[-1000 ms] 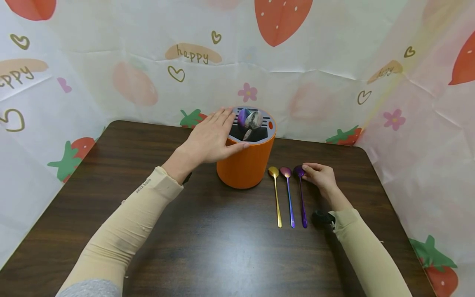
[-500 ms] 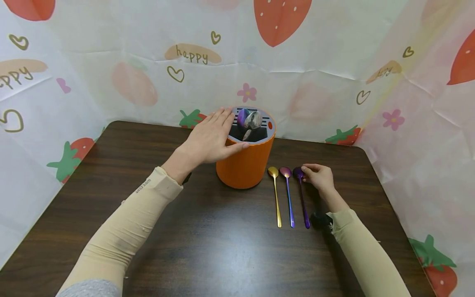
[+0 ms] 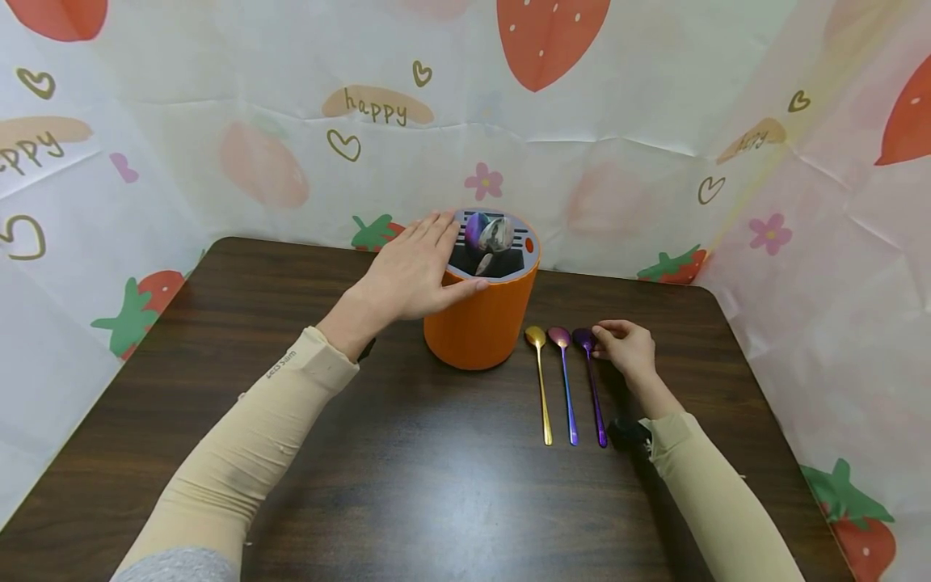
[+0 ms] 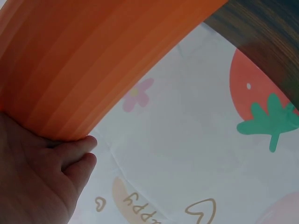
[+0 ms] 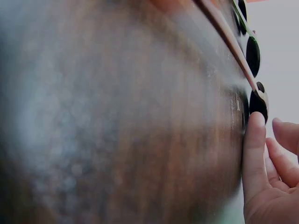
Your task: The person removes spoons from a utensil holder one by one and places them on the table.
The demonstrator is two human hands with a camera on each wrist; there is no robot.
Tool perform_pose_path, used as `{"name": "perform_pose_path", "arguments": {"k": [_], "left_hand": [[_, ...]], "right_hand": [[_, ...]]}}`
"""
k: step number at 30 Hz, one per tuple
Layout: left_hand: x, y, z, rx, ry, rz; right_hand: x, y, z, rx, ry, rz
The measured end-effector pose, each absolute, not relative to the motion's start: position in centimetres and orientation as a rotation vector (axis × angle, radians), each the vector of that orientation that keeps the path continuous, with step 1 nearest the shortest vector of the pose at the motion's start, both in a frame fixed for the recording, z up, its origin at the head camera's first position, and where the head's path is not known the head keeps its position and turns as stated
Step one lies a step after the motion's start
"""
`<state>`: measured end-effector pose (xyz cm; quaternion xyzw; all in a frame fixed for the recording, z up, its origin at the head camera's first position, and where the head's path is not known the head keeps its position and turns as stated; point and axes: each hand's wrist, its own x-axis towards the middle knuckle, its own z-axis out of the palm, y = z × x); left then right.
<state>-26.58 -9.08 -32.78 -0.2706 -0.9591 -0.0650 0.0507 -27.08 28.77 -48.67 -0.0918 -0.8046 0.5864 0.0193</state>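
Against the side and rim of an orange cylindrical utensil holder (image 3: 480, 327) rests my left hand (image 3: 414, 271), flat, with its thumb along the front. The left wrist view shows that hand (image 4: 37, 172) at one end of the orange wall. A purple spoon (image 3: 592, 388) lies bowl-away on the table; my right hand (image 3: 631, 349) has its fingertips at the bowl's right edge. Seen from the right wrist, one fingertip touches the dark bowl (image 5: 258, 103) while another finger stands apart. To its left lie a pink-and-blue spoon (image 3: 566, 380) and a gold spoon (image 3: 541, 380), all roughly parallel.
Spoon bowls, one purple-blue (image 3: 476, 230) and one silvery (image 3: 499, 234), stick up from the holder's grey slotted top. The dark wooden table (image 3: 349, 493) meets a strawberry-printed cloth (image 3: 625, 97) at the back and right.
The purple spoon's handle end has shifted slightly right, and my right hand has moved a little left with the bowl. My left hand stays on the holder.
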Motion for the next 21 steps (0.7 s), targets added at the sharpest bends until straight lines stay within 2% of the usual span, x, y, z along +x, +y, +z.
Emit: {"name": "perform_pose_path", "arguments": {"k": [13, 21], "left_hand": [[-26.7, -9.1, -32.9, -0.824, -2.921, -0.202], [-26.7, -9.1, -32.9, -0.822, -2.921, -0.203]], "right_hand": [[-26.3, 28.4, -46.1, -0.282, -2.454, 1.801], [-25.8, 26.6, -41.9, -0.015, -2.307, 1.792]]}}
